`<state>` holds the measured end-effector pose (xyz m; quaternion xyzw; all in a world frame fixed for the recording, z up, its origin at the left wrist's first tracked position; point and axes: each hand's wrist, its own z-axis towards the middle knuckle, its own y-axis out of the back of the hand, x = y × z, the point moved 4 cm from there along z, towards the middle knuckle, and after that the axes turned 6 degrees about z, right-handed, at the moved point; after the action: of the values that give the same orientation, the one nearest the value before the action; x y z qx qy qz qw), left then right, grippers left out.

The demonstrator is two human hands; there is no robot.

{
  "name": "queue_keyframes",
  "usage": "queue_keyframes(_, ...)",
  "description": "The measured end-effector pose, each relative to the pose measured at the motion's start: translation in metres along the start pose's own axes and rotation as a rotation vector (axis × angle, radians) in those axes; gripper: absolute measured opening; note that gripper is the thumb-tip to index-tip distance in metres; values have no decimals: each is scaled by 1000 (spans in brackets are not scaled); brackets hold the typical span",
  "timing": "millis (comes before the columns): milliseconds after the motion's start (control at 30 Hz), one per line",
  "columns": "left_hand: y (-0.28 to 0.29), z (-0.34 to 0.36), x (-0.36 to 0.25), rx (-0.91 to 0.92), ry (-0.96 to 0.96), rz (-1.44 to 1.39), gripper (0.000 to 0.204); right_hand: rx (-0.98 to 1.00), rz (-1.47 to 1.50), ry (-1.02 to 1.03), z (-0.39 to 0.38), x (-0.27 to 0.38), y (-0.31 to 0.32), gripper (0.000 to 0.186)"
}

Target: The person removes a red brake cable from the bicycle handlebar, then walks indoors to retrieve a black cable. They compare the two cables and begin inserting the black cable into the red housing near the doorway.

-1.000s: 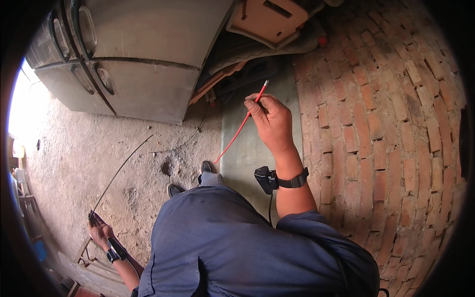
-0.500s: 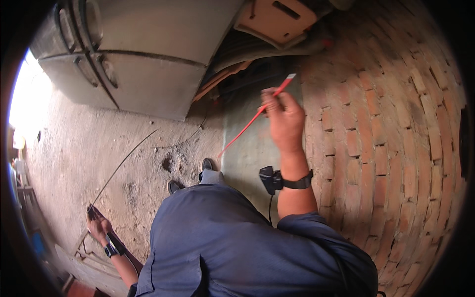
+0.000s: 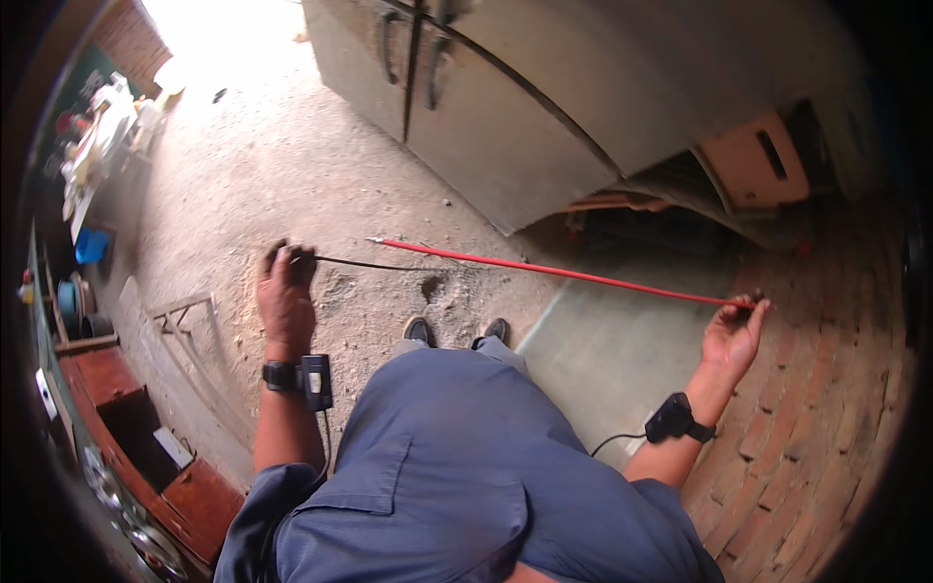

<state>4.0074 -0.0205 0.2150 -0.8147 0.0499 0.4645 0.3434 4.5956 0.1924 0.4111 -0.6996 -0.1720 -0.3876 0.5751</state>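
My right hand [image 3: 735, 328] is out at the right, its fingers pinched on one end of a red wire [image 3: 544, 270]. The wire stretches left in front of me, and its far end shows a pale, bare-looking tip. At the left, my left hand [image 3: 288, 301] is closed on the end of a thin black wire [image 3: 379, 265]. That black wire runs right, below the red one, and its far end is hard to make out against the rough ground. The red tip is apart from my left hand.
A large grey metal cabinet [image 3: 525, 126] stands ahead, with an orange plastic piece [image 3: 753, 165] beside it. A brick surface [image 3: 777, 466] lies right, a pale green slab [image 3: 607, 340] in front. At left are a reddish-brown wooden cabinet [image 3: 112, 374] and a blue container [image 3: 91, 245].
My view has turned left. My left hand has come up and forward with the black wire; my right hand has moved out to the right, and the red wire now lies nearly level.
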Motion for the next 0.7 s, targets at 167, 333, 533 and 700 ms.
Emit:
queue_keyframes(167, -67, -37, -21, 284, -57, 76, 25, -22, 25, -49, 6, -6, 9, 24)
queue_keyframes(333, -113, -63, -31, 423, -67, 156, 24, -43, 17, -79, 5, -15, 8, 24)
queue_keyframes(533, -134, -69, -36, 487, -29, 107, 22, -63, 16, -100, 4, -21, 7, 24)
queue_keyframes(700, -136, -70, -37, 510, -44, 66, 19, -73, 5, -103, 3, -24, 5, 24)
